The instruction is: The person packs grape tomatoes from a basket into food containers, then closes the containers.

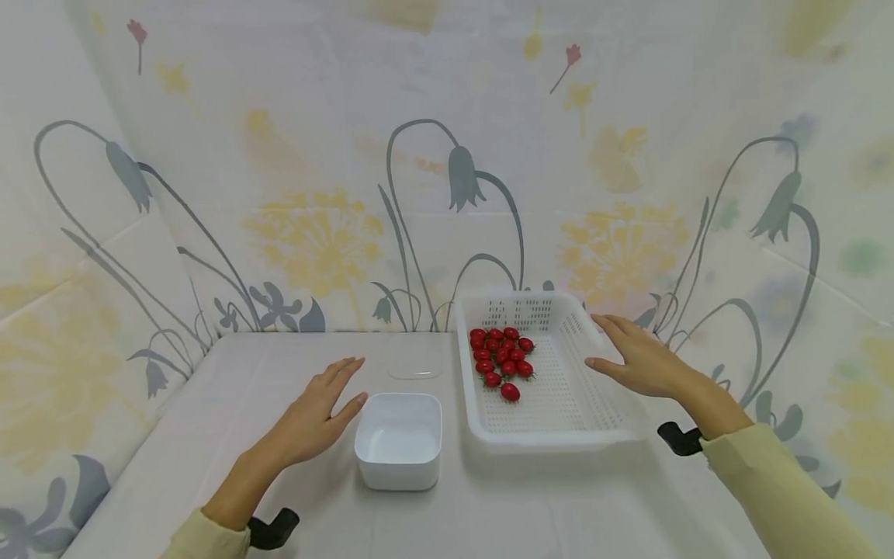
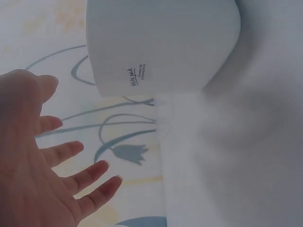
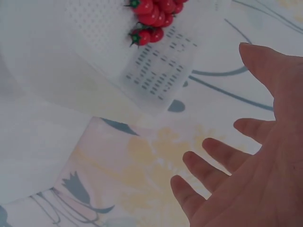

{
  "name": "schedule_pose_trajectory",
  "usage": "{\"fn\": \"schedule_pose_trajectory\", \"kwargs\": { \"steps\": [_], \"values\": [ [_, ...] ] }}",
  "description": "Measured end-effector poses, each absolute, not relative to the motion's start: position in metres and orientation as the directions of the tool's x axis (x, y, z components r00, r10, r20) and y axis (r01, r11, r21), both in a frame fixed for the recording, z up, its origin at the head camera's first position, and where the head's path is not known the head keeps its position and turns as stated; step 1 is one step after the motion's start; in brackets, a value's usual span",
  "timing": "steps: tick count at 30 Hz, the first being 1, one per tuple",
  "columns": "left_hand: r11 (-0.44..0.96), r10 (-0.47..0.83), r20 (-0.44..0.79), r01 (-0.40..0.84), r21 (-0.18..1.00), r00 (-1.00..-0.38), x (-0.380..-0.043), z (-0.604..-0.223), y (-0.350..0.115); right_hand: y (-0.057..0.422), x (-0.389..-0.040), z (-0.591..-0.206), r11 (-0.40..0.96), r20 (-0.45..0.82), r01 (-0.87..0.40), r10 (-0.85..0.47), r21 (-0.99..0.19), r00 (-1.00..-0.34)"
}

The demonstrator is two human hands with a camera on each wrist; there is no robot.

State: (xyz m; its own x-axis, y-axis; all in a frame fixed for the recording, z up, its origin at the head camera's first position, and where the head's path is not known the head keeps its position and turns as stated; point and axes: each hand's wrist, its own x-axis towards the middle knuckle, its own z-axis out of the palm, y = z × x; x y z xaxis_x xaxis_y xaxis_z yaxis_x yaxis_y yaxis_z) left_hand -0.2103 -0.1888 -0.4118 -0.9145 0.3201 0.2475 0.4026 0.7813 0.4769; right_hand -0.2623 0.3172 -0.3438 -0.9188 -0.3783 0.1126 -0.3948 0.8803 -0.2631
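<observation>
My left hand [image 1: 312, 418] hovers just left of a small white square container [image 1: 399, 475], its fingers spread and holding nothing. In the left wrist view the container [image 2: 161, 47] shows dark printed lettering on its side. Over the right rim of a white perforated basket [image 1: 552, 441] my right hand [image 1: 639, 359] is held with fingers extended and nothing in its grasp. Several red cherry tomatoes [image 1: 508, 368] with green stems lie bunched in the basket's left part. The right wrist view shows the right hand [image 3: 255, 161] apart from the basket [image 3: 109, 90].
A clear flat lid-like piece [image 1: 415, 374] lies behind the small container on the white-covered table [image 1: 489, 512]. A flower-printed cloth [image 1: 321, 140] hangs behind and along both sides. Black straps [image 1: 274, 529] sit on both wrists.
</observation>
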Motion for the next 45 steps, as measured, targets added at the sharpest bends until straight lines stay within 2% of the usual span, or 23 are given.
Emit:
{"fn": "schedule_pose_trajectory", "kwargs": {
  "steps": [16, 27, 38, 45],
  "values": [
    [0.667, 0.286, 0.145, 0.305, 0.680, -0.947, -0.211, -0.417, -0.188, 0.294, -0.297, -0.337, 0.822, 0.023, -0.378, -0.408, -0.427, -0.913],
    [0.536, 0.267, 0.048, 0.190, 0.823, -0.962, -0.207, -0.426, -0.183, 0.276, -0.323, -0.347, 0.806, -0.116, -0.220, -0.334, -0.550, -0.936],
    [0.496, 0.228, 0.006, 0.122, 0.859, -0.974, -0.209, -0.424, -0.177, 0.263, -0.347, -0.363, 0.743, -0.203, -0.121, -0.331, -0.659, -0.922],
    [0.480, 0.209, -0.023, 0.082, 0.873, -0.978, -0.207, -0.426, -0.175, 0.257, -0.353, -0.379, 0.739, -0.234, -0.079, -0.310, -0.670, -0.921]
  ]
}}
